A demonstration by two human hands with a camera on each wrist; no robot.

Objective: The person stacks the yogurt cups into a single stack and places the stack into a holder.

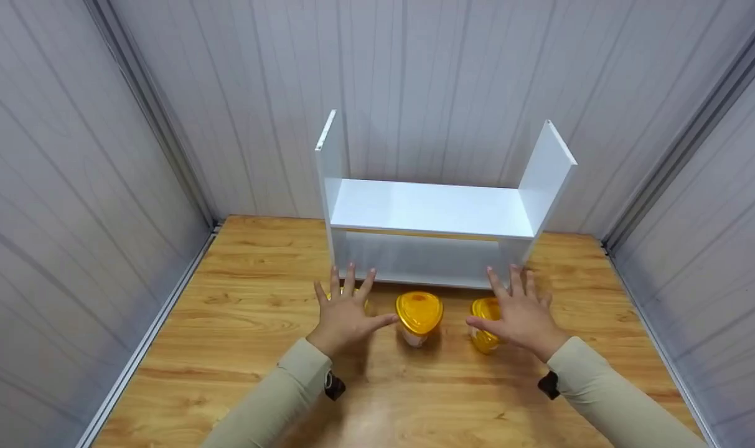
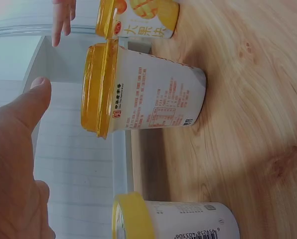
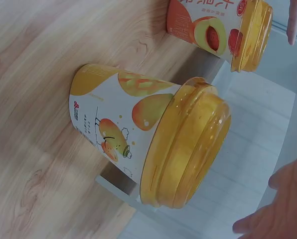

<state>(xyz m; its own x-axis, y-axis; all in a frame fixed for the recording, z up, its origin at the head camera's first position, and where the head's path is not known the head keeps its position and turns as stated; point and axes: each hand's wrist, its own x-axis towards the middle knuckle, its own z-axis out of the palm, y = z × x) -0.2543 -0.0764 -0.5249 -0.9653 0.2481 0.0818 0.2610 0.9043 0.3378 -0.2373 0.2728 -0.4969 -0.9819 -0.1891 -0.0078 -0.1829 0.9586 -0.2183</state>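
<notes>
Three fruit cups stand upright in a row on the wooden table. My left hand (image 1: 346, 317) has its fingers spread over the left cup (image 2: 188, 219), a white one with a yellow rim, mostly hidden in the head view. The middle cup (image 1: 419, 313) has a clear amber lid and a peach picture; my left thumb points toward its lid. Spread likewise, my right hand (image 1: 526, 317) reaches over the right cup (image 1: 484, 340), which partly shows below the palm. Mango pictures cover that cup (image 3: 118, 114) in the right wrist view. Neither hand grips anything.
Behind the cups stands a white shelf (image 1: 433, 208) with two upright side panels and two levels. The wooden table (image 1: 228, 348) reaches to ribbed pale walls (image 1: 427, 81) at the back and both sides. Dark wrist cameras (image 1: 335, 386) hang under the sleeves.
</notes>
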